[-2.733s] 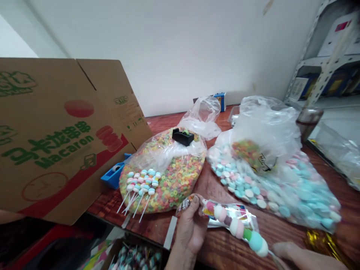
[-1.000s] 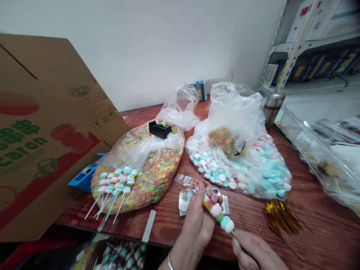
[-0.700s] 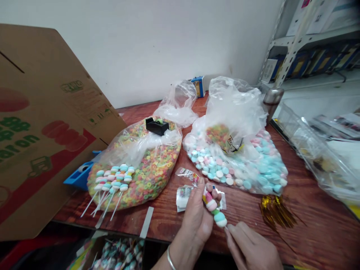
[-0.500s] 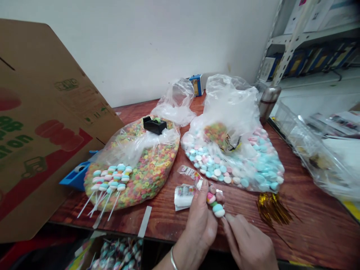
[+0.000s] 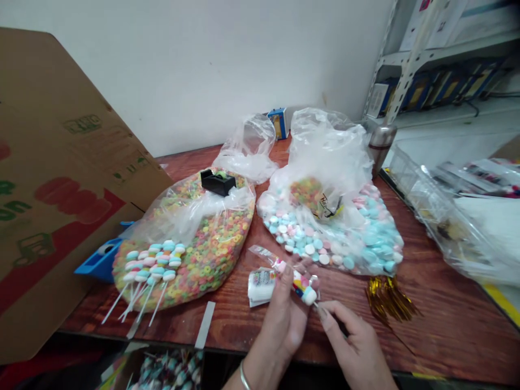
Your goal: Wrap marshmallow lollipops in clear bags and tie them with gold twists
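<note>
My left hand [image 5: 285, 317] is closed round a small clear printed wrapper bag [image 5: 303, 280] at the table's front edge. My right hand [image 5: 352, 345] pinches the white stick of a candy skewer [image 5: 309, 295] of stacked pastel discs. Most of the skewer sits inside the wrapper; only its end disc shows. A small stack of the same wrapper bags [image 5: 260, 285] lies just left of my left thumb. Several finished skewers [image 5: 150, 265] rest on top of the bag of ring candy.
A clear bag of multicoloured ring candy [image 5: 211, 238] with a black tape dispenser [image 5: 218, 181] lies left. Right of it sits a bag of pastel disc candies [image 5: 349, 238]. Gold twist ties [image 5: 388, 303], a blue dispenser [image 5: 99, 260], a large cardboard box [image 5: 60, 189], a steel flask [image 5: 379, 145].
The skewer has slid further into the wrapper held by my left hand; earlier several discs stuck out. My right hand has moved closer along the stick. The view shifted right.
</note>
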The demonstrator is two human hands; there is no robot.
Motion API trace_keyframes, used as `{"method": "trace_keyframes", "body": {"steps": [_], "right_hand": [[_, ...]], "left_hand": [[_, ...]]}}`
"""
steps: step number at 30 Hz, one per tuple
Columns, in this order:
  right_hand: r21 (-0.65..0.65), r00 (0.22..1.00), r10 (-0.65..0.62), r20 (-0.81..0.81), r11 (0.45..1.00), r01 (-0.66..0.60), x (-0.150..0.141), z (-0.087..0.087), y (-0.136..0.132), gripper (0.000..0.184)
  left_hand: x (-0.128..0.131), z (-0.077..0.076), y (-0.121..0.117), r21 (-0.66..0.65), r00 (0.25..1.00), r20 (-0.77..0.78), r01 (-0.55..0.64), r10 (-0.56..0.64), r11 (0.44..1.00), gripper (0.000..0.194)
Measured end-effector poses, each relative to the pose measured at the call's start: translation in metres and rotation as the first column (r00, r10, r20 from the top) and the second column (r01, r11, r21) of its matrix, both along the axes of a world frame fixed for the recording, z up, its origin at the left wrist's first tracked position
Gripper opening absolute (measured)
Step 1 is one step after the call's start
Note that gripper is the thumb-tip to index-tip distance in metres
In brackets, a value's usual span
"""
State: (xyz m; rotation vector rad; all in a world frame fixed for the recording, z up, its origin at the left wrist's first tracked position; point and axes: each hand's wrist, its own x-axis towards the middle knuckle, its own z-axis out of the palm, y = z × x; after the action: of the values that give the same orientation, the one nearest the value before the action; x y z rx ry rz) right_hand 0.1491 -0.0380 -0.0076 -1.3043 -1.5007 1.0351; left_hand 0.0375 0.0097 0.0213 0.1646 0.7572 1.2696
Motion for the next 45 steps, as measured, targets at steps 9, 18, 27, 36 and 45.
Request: {"method": "trace_keyframes", "body": {"steps": [9,18,27,36,45], "right_hand": [[0.101,0.974,0.011,0.227,0.994,-0.035,0.000,-0.018,-0.010,0.031],[0.022,0.986,0.053,0.158,0.998,-0.057,0.004,-0.018,-0.009,0.031],[0.107,0.996,-0.039,0.086,0.994,0.030,0.002,-0.026,-0.018,0.027],[-0.279,0.935,-0.032,-0.354,0.957,-0.073,-0.008,-0.010,-0.010,0.033],[-0.470,0.722,-0.118,-0.682,0.826,-0.310,-0.009,-0.012,-0.010,0.036]], "left_hand": [[0.007,0.005,0.005,0.026,0.998,-0.012,-0.065,0.065,0.998,0.019],[-0.007,0.003,0.010,0.007,0.996,0.044,-0.073,0.073,0.997,0.031],[-0.016,0.003,0.025,-0.154,0.984,-0.011,-0.180,0.180,0.972,0.022],[0.015,-0.003,0.004,-0.139,0.993,0.092,-0.061,0.074,0.988,0.026],[-0.005,0.006,0.015,-0.033,0.989,0.104,-0.098,0.101,0.995,0.020]]}}
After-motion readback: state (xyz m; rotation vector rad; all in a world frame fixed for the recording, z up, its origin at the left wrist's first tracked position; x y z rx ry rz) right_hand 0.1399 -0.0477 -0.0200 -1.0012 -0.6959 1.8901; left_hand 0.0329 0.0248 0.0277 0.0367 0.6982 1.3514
